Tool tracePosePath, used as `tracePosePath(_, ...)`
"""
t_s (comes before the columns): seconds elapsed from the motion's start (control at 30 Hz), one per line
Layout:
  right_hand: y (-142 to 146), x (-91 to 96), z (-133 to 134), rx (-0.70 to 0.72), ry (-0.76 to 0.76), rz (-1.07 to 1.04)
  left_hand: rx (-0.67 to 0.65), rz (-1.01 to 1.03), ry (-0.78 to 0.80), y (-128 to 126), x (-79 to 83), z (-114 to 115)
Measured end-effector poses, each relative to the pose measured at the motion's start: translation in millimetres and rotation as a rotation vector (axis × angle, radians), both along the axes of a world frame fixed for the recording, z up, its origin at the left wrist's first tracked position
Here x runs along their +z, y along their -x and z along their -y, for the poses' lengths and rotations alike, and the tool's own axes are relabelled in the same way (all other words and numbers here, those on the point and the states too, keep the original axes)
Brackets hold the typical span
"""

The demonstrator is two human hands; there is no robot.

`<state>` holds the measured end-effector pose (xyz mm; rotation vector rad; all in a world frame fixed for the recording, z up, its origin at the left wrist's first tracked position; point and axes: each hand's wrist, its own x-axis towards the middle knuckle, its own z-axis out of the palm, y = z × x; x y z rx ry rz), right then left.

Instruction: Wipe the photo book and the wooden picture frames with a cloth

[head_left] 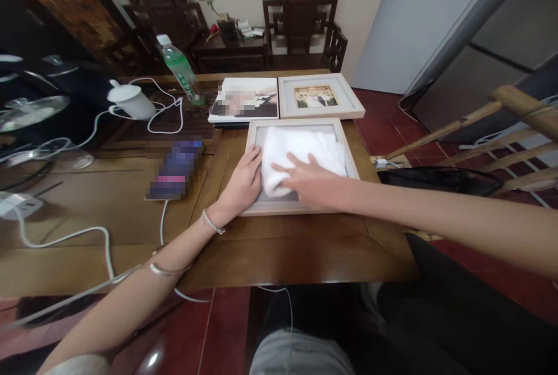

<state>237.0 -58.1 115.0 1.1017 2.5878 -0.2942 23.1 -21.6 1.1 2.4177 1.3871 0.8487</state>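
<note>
A light wooden picture frame (300,210) lies flat near the table's right end, with a folded white cloth (300,142) on its pane. My right hand (305,177) presses down on the cloth from above, its fingers spread apart. On the left rail of the same frame is my left hand (244,180), fingers closed over the edge and thumb out of sight. Whatever picture the frame may hold is mostly covered by the cloth. Just behind it are a second wooden frame (357,109) with a small photo and a white-edged photo panel (244,99).
A phone (174,171) with a charging cable lies left of the frame. Farther back stand a green-labelled bottle (181,70) and a lidded white cup (131,102). White cables and a power strip (20,205) occupy the left side. A wooden chair (518,131) stands at right.
</note>
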Motion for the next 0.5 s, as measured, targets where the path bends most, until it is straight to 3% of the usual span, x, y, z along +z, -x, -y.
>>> tracePosePath(0.13, -20, 22.6, 36, 0.043, 0.145, -0.079, 0.02, -0.019, -0.015, -2, 0.4, 1)
tracePosePath(0.23, -32, 27.1, 40, -0.015, 0.184, -0.06, 0.023, -0.031, -0.02, -2, 1.0, 2)
tracePosePath(0.37, -44, 9.4, 15, -0.03, 0.046, -0.041, 0.028, -0.026, -0.017, -2, 1.2, 2)
tracePosePath(0.5, -65, -12.2, -41, -0.115, -0.241, 0.06, 0.022, -0.014, -0.005, -2, 1.9, 3)
